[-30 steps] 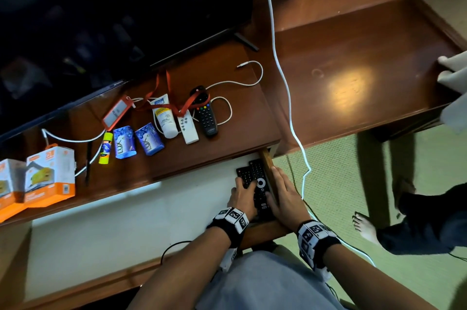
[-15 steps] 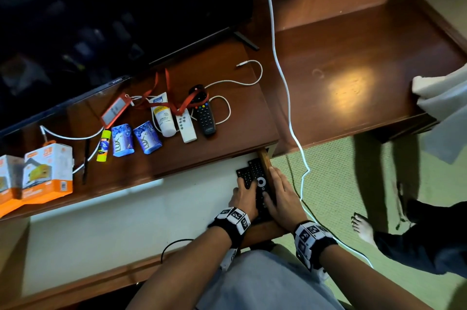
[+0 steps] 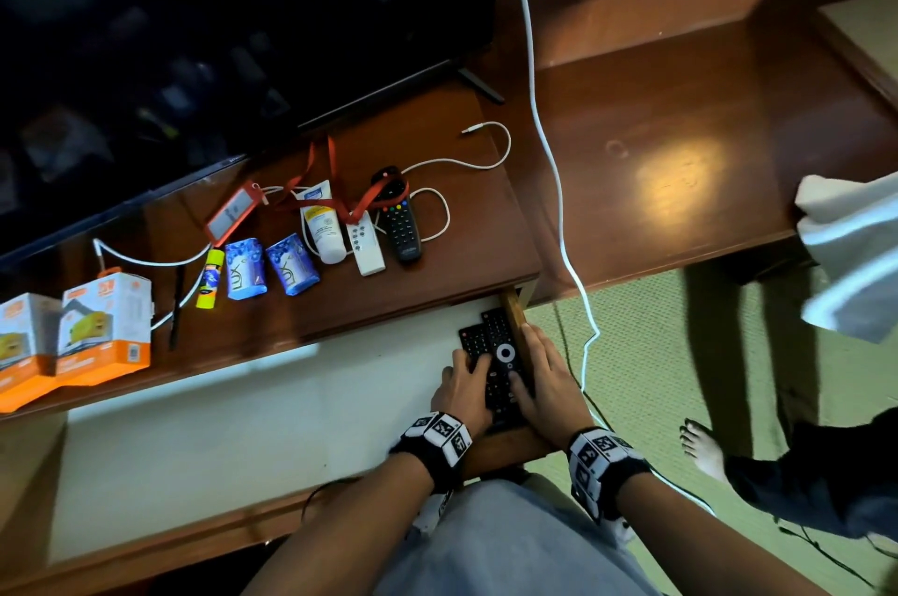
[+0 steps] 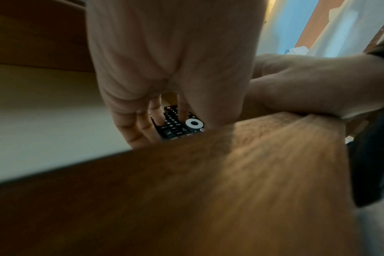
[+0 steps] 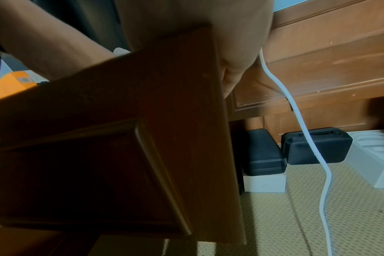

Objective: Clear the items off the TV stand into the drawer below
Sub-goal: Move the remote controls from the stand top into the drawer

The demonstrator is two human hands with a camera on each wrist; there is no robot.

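You are pressing two black remotes [image 3: 491, 362] with flat fingers of your left hand [image 3: 461, 384] and right hand [image 3: 549, 381] inside the drawer [image 3: 243, 425].

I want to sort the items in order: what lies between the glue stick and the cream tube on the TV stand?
In the head view, two blue Lux soap packs lie between glue stick and cream tube.

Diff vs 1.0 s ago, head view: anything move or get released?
Nothing picked up or let go. Both the left hand and right hand still rest on the two black remotes in the drawer. The white cloth at right swung further into view. Items on the TV stand are unchanged.
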